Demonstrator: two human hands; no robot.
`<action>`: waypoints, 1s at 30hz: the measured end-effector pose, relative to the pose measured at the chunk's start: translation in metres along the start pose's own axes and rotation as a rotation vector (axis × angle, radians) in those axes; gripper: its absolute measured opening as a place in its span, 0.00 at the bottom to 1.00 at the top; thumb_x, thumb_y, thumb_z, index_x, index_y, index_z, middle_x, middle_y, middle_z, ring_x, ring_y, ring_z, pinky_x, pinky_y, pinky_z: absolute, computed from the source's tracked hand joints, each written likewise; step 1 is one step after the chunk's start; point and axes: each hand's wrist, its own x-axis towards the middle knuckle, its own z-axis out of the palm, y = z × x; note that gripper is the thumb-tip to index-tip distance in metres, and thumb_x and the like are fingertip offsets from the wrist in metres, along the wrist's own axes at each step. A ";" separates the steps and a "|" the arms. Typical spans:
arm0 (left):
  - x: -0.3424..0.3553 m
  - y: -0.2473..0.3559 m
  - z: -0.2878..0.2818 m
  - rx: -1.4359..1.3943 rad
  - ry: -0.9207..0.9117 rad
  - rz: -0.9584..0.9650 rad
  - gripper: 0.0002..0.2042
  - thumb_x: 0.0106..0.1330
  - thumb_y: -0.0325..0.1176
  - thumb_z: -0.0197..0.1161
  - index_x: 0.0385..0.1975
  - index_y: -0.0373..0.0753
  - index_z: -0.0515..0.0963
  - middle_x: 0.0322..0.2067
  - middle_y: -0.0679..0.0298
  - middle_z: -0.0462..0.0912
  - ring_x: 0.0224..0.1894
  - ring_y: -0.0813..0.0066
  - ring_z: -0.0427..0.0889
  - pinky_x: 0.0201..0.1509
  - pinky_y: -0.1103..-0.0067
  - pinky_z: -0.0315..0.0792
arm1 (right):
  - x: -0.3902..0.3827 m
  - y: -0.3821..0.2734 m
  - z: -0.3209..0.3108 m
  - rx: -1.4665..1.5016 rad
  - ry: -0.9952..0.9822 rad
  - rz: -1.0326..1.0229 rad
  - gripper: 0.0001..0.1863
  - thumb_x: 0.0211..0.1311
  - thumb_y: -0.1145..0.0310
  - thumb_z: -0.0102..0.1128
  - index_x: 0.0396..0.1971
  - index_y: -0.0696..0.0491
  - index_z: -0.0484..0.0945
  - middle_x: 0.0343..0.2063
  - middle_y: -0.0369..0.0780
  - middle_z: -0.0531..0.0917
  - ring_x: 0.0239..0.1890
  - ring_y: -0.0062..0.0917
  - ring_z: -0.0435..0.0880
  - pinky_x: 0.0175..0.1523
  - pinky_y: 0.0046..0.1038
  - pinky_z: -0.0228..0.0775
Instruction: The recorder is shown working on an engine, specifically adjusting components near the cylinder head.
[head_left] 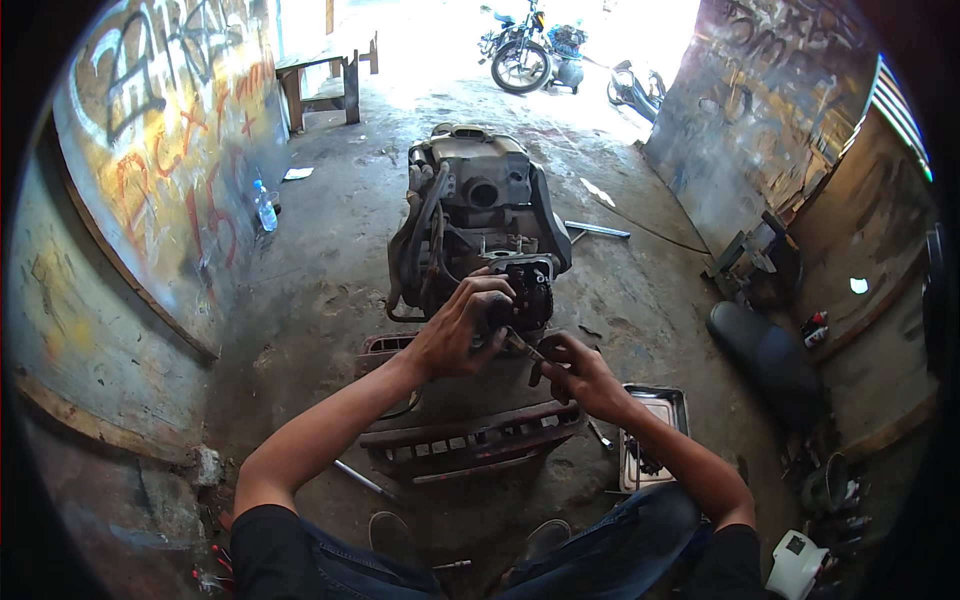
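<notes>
Gripping the engine (478, 215) top, left hand (462, 325) fingers curl while right hand (577, 372) pinches a small tool (521, 345).

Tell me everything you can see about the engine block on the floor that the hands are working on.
The engine is a grimy grey-black metal unit sitting on the concrete floor, with black hoses down its left side and a round port on top. The left hand grips its near end, and the right hand holds a slim tool against it.
</notes>
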 end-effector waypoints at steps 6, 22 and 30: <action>-0.001 -0.003 -0.001 0.012 0.001 0.049 0.26 0.60 0.23 0.70 0.57 0.39 0.67 0.58 0.54 0.73 0.66 0.48 0.73 0.79 0.50 0.62 | 0.003 0.017 0.011 -0.180 0.028 -0.021 0.11 0.80 0.66 0.60 0.50 0.59 0.78 0.30 0.35 0.85 0.27 0.14 0.74 0.29 0.25 0.68; -0.002 0.004 0.005 0.020 0.019 -0.024 0.32 0.55 0.23 0.73 0.60 0.39 0.65 0.58 0.51 0.72 0.66 0.49 0.72 0.79 0.51 0.61 | 0.071 -0.147 -0.075 -1.152 -0.231 -0.123 0.14 0.64 0.54 0.75 0.37 0.50 0.92 0.25 0.37 0.91 0.24 0.20 0.87 0.34 0.28 0.81; -0.008 -0.003 0.017 -0.088 0.110 -0.129 0.38 0.54 0.27 0.77 0.65 0.37 0.64 0.59 0.49 0.72 0.67 0.46 0.72 0.78 0.55 0.63 | 0.125 -0.207 -0.024 -0.560 -0.243 -0.257 0.19 0.66 0.63 0.74 0.49 0.61 0.85 0.36 0.45 0.91 0.35 0.27 0.93 0.37 0.26 0.87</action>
